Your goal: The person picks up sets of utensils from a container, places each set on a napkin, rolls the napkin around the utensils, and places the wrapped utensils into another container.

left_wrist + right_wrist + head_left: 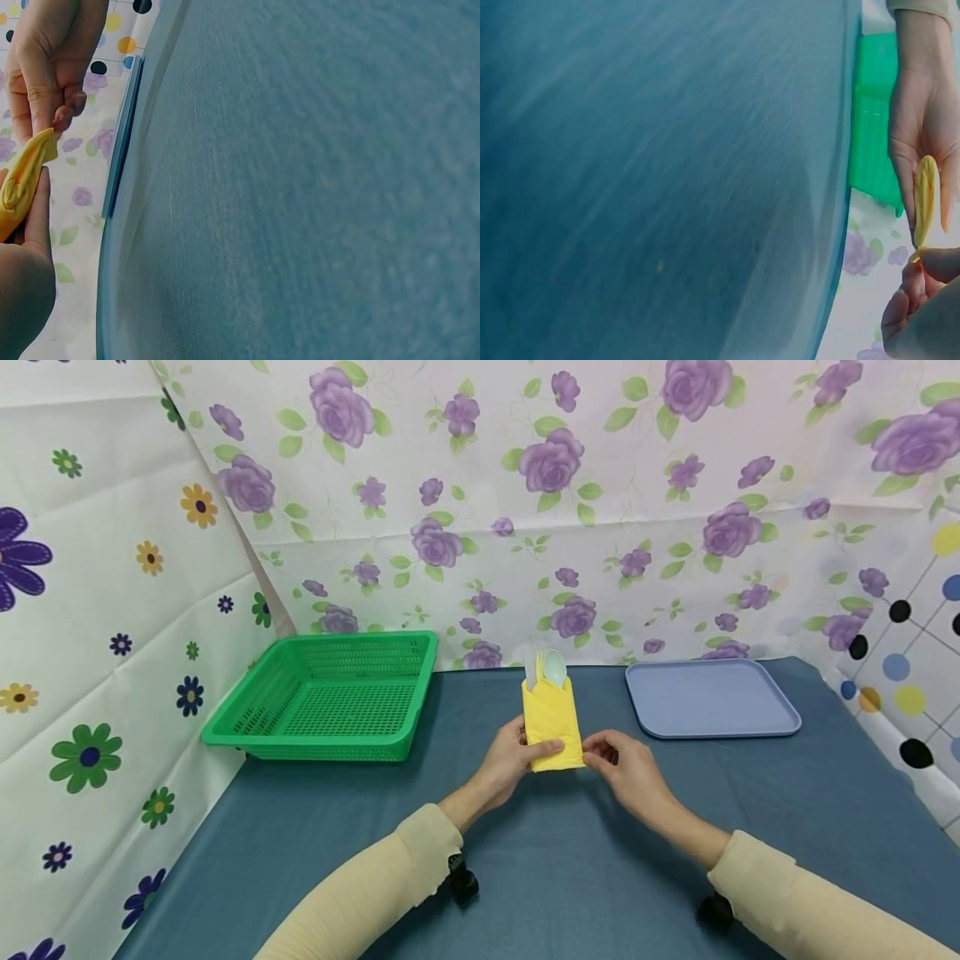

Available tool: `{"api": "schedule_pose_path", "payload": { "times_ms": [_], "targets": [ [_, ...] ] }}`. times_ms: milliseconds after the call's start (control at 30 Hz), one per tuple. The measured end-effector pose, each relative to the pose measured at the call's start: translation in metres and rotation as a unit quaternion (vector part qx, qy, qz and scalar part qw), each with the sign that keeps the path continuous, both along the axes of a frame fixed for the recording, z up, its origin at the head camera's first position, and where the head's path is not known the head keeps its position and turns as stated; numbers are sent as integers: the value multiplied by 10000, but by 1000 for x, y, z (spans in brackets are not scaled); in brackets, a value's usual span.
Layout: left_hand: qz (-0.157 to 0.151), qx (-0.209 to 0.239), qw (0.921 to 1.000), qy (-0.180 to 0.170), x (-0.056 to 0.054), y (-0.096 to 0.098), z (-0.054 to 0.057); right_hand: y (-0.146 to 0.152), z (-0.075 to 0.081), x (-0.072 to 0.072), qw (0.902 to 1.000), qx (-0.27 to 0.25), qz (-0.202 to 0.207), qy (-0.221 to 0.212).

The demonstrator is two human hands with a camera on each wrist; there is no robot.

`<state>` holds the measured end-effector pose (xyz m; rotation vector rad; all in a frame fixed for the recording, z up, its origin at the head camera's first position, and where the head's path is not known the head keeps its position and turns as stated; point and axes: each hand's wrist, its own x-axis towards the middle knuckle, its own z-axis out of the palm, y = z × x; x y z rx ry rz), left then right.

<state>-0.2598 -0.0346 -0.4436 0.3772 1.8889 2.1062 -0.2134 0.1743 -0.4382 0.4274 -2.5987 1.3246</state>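
Note:
My left hand [508,758] grips a folded yellow napkin [551,718] by its left side, thumb across the front. Out of the napkin's top stick a pale spoon [555,667], a yellowish fork [539,667] and a whitish knife [529,668]; their lower parts are hidden inside the fold. My right hand [626,768] pinches the napkin's lower right corner between thumb and fingers. In the left wrist view the right hand [56,67] holds the napkin's edge [46,142] from above. The right wrist view shows the napkin [925,199] edge-on between both hands, held above the table.
A green plastic basket [322,745] stands at the back left of the blue-covered table [570,877]. At the back right lies a blue-grey tray [712,697]. Flowered cloth [480,485] hangs behind the table, with patterned sheets at both sides.

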Motion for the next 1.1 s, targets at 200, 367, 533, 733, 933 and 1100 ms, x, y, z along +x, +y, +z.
{"api": "schedule_pose_path", "payload": {
  "times_ms": [200, 367, 533, 733, 933, 1100],
  "targets": [
    [-36, 115, 9999, -15, 0, 1, 1, 2, 2, -1, 9976, -486, 248, -416],
    [-37, 106, 9999, 51, -1, 1, 3, 3, 2, -1, 9974, -577, 153, -406],
    [-91, 0, 9999, 87, 0, 1, 2, 5, 1, -3, 9994, -267, 105, -167],
    [-80, -35, 9999, 115, 0, 1, 0, 5, 7, -2, 9994, -27, 78, -326],
    [-28, -178, 9996, 220, 1, 2, -1, 2, 14, 0, 9895, -584, -25, -1323],
    [15, -266, 9994, 206, 0, 3, -1, 0, 14, -1, 9787, -988, -179, -1788]
  ]
}}
